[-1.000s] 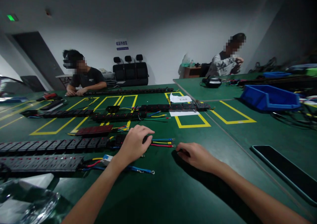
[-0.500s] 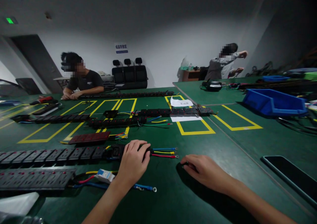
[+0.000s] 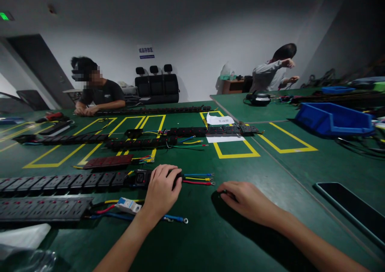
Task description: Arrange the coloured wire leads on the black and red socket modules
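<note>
My left hand (image 3: 164,187) is closed over the black end of a long power strip (image 3: 66,181), its fingers bent around the far side. Past my fingertips, blue, yellow-green and red wires (image 3: 197,179) with ring terminals stick out to the right. My right hand (image 3: 245,201) hovers close above the table, right of those terminals, thumb and fingers pinched together; whatever may be between them is hidden. Nearer me lies a second power strip (image 3: 45,208), with a white-and-blue circuit breaker (image 3: 128,205) on its wires, partly behind my left wrist.
A phone (image 3: 355,208) lies at the right. Further back are a dark red power strip (image 3: 108,161), more black strips (image 3: 138,144), white paper (image 3: 221,119) and a blue bin (image 3: 333,118). Two people (image 3: 102,89) (image 3: 270,71) sit across the green table (image 3: 192,236).
The view has tilted slightly, so the scene sits a little higher. My hands keep nearly the same places. The person at the right has lowered their head.
</note>
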### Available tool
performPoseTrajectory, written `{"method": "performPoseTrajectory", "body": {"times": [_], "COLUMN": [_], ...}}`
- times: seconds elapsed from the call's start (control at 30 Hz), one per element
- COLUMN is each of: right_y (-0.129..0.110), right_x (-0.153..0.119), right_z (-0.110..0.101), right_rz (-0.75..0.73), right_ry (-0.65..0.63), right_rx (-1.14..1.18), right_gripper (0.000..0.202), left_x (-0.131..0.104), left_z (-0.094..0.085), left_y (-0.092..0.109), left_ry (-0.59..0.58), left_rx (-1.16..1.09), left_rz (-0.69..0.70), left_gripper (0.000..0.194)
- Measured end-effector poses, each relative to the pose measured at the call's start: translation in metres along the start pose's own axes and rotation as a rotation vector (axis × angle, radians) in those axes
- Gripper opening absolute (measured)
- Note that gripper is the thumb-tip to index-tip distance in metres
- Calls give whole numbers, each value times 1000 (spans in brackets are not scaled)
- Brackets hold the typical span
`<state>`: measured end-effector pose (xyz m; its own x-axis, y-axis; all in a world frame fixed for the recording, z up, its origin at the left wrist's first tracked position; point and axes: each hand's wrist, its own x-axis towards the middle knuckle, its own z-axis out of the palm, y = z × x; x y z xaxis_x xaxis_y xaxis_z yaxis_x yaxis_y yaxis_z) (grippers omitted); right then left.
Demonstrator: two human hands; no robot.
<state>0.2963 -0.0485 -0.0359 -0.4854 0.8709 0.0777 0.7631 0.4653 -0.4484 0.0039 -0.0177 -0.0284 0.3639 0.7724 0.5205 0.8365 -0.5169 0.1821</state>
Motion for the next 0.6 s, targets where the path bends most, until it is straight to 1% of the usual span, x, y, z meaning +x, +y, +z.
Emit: {"method": "performPoseTrajectory", "body": {"times": [0.13, 0.23, 0.33, 0.4, 0.47, 0.5, 0.53, 0.57, 0.6], "right_y": [0, 0, 0, 0, 1, 1, 1, 1, 1], "right_x": [0, 0, 0, 0, 0, 0, 0, 1, 1], "right_z": [0, 1, 1, 1, 1, 1, 1, 1, 1], "right_rz": [-3, -5, -6, -7, -7, -4, 0, 4, 8], "right_ry": [19, 19, 16, 17, 13, 13, 12, 12, 13], "right_rx": [2, -1, 4, 6, -5, -14, -23, -30, -33], "right_gripper": [24, 24, 24, 25, 25, 25, 25, 25, 25], "left_x": [-2, -5, -1, 8, 16, 17, 14, 5, -9], "left_z": [2, 2, 0, -7, -21, -31, -44, -58, -74], "left_y": [0, 0, 1, 5, 13, 18, 23, 28, 31], "left_ry": [45, 67, 126, 173, 208, 224, 237, 269, 297], "left_rx": [-2, -47, -146, -256, -400, -475, -549, -608, -660], "left_rz": [21, 34, 67, 126, 218, 271, 324, 361, 356], "left_gripper": [24, 22, 18, 16, 17, 19, 23, 28, 31]}}
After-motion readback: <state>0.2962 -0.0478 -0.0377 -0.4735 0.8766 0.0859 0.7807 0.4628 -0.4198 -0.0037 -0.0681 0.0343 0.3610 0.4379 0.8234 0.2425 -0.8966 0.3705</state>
